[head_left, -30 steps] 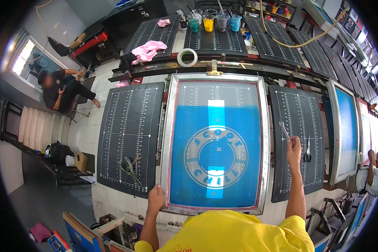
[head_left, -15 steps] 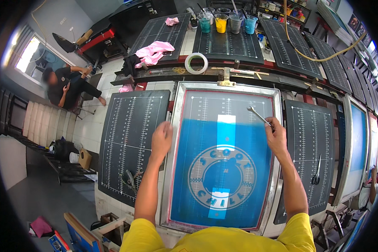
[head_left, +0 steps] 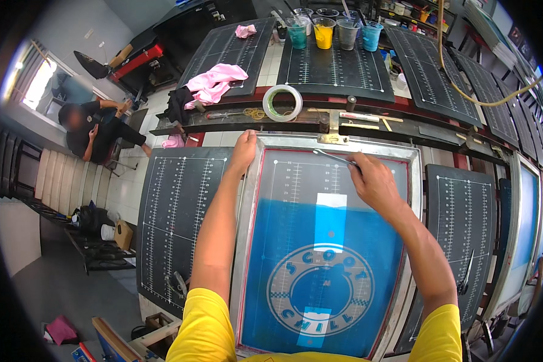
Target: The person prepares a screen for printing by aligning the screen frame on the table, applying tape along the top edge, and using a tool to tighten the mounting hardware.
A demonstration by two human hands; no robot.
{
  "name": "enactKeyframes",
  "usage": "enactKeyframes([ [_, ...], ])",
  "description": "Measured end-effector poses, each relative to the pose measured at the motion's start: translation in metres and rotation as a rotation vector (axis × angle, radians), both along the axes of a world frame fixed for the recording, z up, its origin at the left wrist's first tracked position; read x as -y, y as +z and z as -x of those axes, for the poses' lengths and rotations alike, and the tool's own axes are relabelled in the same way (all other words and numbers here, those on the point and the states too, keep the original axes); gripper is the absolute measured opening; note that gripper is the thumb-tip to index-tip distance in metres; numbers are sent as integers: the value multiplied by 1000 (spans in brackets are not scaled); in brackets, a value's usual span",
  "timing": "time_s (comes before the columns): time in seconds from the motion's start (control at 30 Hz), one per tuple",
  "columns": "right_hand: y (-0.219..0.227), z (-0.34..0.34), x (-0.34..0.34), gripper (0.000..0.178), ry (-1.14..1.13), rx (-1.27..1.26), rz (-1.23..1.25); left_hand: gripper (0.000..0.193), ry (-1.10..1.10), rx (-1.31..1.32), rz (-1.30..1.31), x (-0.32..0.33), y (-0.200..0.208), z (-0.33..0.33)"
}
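A silkscreen frame (head_left: 245, 229) with a metal rim and blue-coated mesh lies before me, a round design in its lower half. My left hand (head_left: 244, 152) is closed at the frame's upper left corner, its fingertips partly hidden. In my right hand (head_left: 374, 181), held over the upper right of the mesh, is a metal wrench (head_left: 332, 157). The wrench's free end points left, toward the metal clamp (head_left: 333, 137) at the middle of the frame's far edge. Two pale rectangles (head_left: 332, 205) show through the mesh, one above the other.
Black printing boards (head_left: 178, 223) flank the frame. Beyond it runs a rail with a tape roll (head_left: 282, 103). Cups of ink (head_left: 324, 35) and a pink cloth (head_left: 214, 83) lie farther back. Scissors (head_left: 466, 274) rest on the right board. A person (head_left: 93, 133) sits at left.
My left hand has moved up the frame's side to its far corner. My right hand has carried the wrench forward and left, close to the clamp. The view has shifted slightly.
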State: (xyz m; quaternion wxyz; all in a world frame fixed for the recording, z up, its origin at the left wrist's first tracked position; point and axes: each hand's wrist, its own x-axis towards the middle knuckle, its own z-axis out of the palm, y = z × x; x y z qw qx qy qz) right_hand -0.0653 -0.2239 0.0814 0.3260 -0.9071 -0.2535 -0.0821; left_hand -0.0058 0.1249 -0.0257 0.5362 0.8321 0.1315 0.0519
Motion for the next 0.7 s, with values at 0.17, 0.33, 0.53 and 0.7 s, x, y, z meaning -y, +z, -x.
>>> enactKeyframes([
  [0.17,2,-54,-59,14,196,162,126,41,45,34,-84,-6,-4,2],
  [0.33,-7,-97,-117,14,246,181,304,40,63,38,-59,-4,-2,5],
  [0.53,-16,-111,-153,13,266,219,374,38,85,55,28,0,2,8],
  [0.7,-9,-115,-163,15,273,260,456,39,54,87,56,-3,-3,6],
])
